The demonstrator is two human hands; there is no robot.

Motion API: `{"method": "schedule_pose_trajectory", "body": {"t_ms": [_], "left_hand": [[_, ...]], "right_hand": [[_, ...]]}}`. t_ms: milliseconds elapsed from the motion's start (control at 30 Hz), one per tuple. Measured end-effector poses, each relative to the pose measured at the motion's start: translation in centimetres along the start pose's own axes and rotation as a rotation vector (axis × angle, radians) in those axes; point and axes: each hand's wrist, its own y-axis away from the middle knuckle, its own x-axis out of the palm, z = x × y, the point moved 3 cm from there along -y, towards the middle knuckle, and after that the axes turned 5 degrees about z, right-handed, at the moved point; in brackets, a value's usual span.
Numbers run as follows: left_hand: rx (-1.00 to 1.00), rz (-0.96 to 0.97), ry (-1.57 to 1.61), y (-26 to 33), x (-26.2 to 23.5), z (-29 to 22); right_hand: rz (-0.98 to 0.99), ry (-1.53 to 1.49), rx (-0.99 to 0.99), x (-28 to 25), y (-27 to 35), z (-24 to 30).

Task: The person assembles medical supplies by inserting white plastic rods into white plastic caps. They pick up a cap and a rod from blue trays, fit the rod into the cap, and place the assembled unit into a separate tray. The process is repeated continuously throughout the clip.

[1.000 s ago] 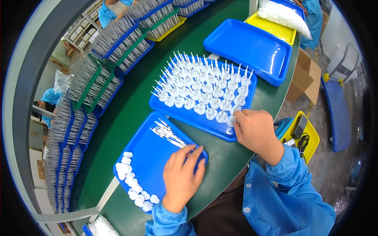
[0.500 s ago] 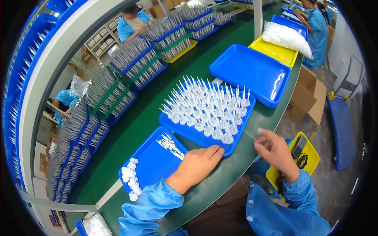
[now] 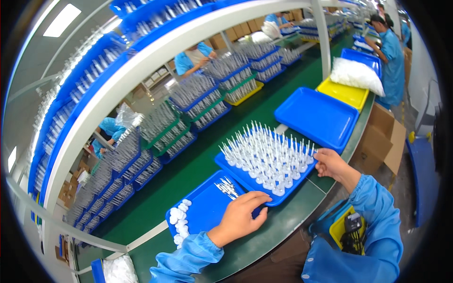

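Observation:
A blue tray (image 3: pixel 245 185) stands in the middle of the green table, filled with rows of clear-white pieces (image 3: pixel 278 162) with domed bases and thin upright stems. My right hand (image 3: pixel 332 165) is at its right corner, fingers bent and closed on the rim. At the near corner of that tray, my left hand (image 3: pixel 241 218) is open, fingertips touching the rim and thumb apart. Beneath and beside this hand lies a second blue tray (image 3: pixel 203 203). It carries a small bunch of thin white sticks (image 3: pixel 227 187) and a cluster of round white caps (image 3: pixel 179 219).
An empty-looking blue tray (image 3: pixel 316 115) lies beyond, next to a yellow tray (image 3: pixel 347 94) bearing a white bag (image 3: pixel 357 76). Stacked trays of stemmed pieces (image 3: pixel 196 96) line the far side. A white post (image 3: pixel 322 42) rises there. People in blue work farther off. A cardboard box (image 3: pixel 375 137) stands at right.
My right hand has moved from beside the tray to its right corner and closed on the rim. My left hand's thumb has spread away. The whole view has shifted.

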Motion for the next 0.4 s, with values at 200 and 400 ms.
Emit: {"method": "schedule_pose_trajectory", "body": {"t_ms": [200,400], "left_hand": [[-0.400,-0.486,0.891,0.9,2.3,1.9],[-0.691,-0.492,1.485,0.9,4.9,5.6]], "right_hand": [[0.085,0.007,0.056,0.6,-1.5,0.3],[0.163,-0.112,0.111,-0.4,-4.5,-1.7]]}}
